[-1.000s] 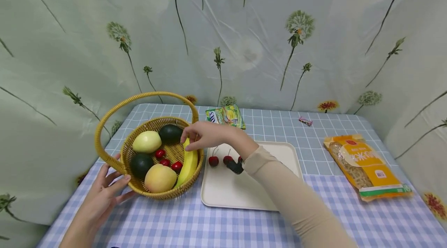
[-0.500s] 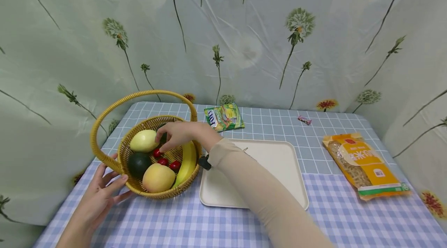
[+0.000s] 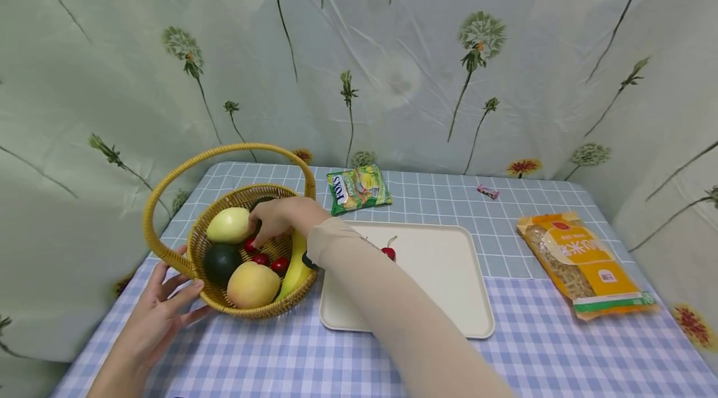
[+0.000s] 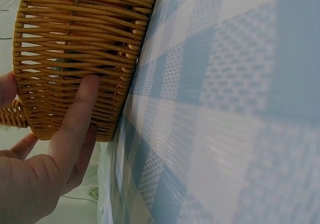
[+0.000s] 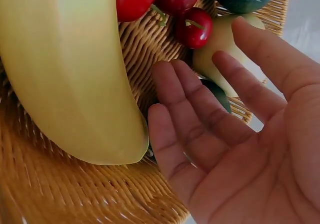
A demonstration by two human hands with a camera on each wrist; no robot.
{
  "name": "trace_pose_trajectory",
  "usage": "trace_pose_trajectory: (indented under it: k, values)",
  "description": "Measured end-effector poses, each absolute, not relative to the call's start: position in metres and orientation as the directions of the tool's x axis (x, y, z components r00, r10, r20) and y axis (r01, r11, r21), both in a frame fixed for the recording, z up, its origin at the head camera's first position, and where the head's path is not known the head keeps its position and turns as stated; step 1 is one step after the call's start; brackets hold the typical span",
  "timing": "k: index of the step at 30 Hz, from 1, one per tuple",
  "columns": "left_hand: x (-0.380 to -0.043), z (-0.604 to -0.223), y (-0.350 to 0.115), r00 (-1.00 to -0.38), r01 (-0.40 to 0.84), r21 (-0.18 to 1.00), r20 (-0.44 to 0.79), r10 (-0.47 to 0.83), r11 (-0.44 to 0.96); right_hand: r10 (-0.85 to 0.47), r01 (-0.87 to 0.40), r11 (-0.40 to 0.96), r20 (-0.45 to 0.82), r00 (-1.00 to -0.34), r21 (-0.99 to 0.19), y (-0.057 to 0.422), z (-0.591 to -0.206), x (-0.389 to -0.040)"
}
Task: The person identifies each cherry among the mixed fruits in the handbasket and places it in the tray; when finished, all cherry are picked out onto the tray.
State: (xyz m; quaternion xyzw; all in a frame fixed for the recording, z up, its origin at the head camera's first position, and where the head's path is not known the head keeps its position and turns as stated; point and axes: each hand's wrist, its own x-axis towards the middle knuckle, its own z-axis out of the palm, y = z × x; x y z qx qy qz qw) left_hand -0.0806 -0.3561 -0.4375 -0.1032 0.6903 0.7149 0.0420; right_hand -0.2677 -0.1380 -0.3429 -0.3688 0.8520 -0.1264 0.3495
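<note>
A wicker basket [image 3: 263, 312] with a tall handle stands on the left of the table. My left hand [image 3: 159, 317] touches its left outer side by the handle's base; in the left wrist view, splayed fingers [image 4: 75, 116] lie against the woven wall. My right hand [image 3: 275, 217] is inside the basket, over several red cherries [image 3: 280, 265], and the right wrist view shows it holding nothing. Beside its fingertips is a banana [image 5: 75, 73]. A peach [image 3: 253, 284], a pale yellow-green fruit [image 3: 229, 225] and dark green fruits [image 3: 222, 264] lie around the cherries.
A cream tray [image 3: 443, 286] lies right of the basket, with a stemmed cherry [image 3: 388, 253] showing past my sleeve, which hides part of the tray. Behind it is a green Fox's packet [image 3: 359, 189]. Farther right are a small wrapped candy [image 3: 488, 191] and an orange food bag [image 3: 586, 264].
My right hand has moved left from above the banana and down among the fruit, over the cherries. The left hand stays against the basket. The view has shifted slightly.
</note>
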Motion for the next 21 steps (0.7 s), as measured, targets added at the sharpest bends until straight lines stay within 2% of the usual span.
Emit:
trace_pose_trajectory:
  k: [11,21]
  values:
    - [-0.08,-0.437,-0.357,-0.974,-0.209,0.977,-0.212,-0.083,-0.036,-0.653,-0.589,0.738,-0.567,-0.502,-0.328,-0.154,-0.337,-0.256]
    - [-0.079,-0.436,-0.355,-0.97,-0.224,0.974,-0.225,-0.091,-0.024,-0.611,-0.606,0.764,-0.552,-0.568,-0.223,-0.156,-0.335,-0.249]
